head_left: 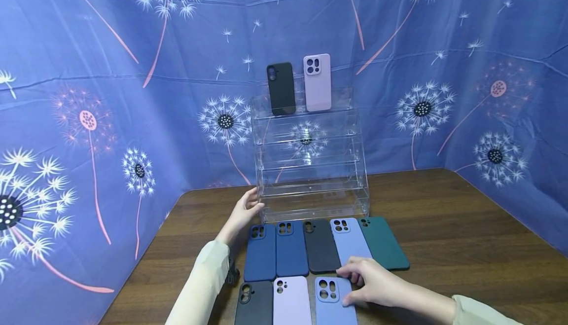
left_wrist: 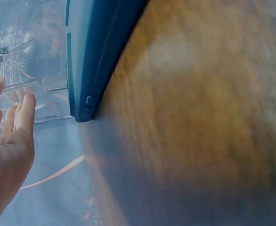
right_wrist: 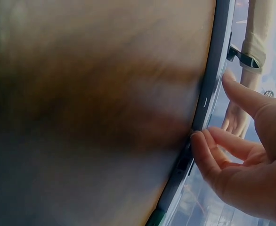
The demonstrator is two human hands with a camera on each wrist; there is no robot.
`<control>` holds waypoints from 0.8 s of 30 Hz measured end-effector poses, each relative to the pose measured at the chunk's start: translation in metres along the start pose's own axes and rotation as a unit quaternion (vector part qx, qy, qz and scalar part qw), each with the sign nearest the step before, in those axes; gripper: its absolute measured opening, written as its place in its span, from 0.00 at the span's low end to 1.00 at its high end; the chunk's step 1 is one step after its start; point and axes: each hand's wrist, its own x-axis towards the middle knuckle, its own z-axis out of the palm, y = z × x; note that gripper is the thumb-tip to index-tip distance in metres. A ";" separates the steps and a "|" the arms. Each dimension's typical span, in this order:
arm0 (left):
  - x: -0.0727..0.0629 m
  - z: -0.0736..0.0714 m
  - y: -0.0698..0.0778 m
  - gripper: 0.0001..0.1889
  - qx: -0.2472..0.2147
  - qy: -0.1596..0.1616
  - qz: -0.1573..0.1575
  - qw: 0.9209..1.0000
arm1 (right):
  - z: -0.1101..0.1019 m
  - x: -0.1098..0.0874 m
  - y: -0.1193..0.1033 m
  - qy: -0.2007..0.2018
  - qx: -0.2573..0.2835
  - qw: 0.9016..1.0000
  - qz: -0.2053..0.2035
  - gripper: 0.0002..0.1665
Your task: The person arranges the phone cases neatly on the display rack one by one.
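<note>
A clear tiered display rack (head_left: 310, 187) stands on the table. My left hand (head_left: 245, 210) touches its lower left side, thumb toward the front and fingers along the side. In the left wrist view that hand (left_wrist: 11, 141) has its fingers loosely extended, close to a dark blue phone case (left_wrist: 100, 56). My right hand (head_left: 370, 281) is at the upper right corner of a light blue phone case (head_left: 329, 310) in the front row. Its thumb overlaps the case and its curled fingers hold the edge. In the right wrist view its fingertips (right_wrist: 198, 136) meet a case edge.
A black case (head_left: 282, 90) and a lilac case (head_left: 317, 86) stand on the rack's top tier. Behind the front row lie several cases, including a green one (head_left: 385, 246) and a black one (head_left: 321, 248). Patterned blue cloth (head_left: 399, 29) hangs around the wooden table (head_left: 443, 226).
</note>
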 end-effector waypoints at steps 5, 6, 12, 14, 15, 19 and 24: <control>0.000 0.000 0.002 0.30 -0.002 -0.001 -0.007 1.000 | 0.002 -0.003 -0.003 0.007 -0.025 1.000 0.011 0.34; 0.000 0.000 0.002 0.29 -0.001 -0.001 -0.007 1.000 | 0.003 -0.004 -0.003 0.008 -0.029 0.999 0.013 0.35; 0.000 0.000 0.003 0.29 0.003 0.005 -0.011 1.000 | 0.004 -0.007 -0.007 0.004 -0.029 0.999 0.041 0.38; 0.000 0.000 0.002 0.29 0.004 0.008 -0.010 1.000 | 0.004 -0.008 -0.007 0.008 -0.033 0.998 0.043 0.36; 0.000 0.001 0.002 0.29 0.003 0.010 -0.009 1.000 | 0.005 -0.008 -0.007 0.012 -0.036 0.998 0.043 0.34; 0.000 0.002 0.001 0.30 0.005 0.008 -0.006 1.000 | 0.006 -0.008 -0.007 0.018 -0.040 0.998 0.055 0.28; 0.000 0.001 -0.001 0.30 0.000 0.004 -0.008 1.000 | 0.004 -0.006 -0.008 0.014 -0.022 0.997 0.070 0.28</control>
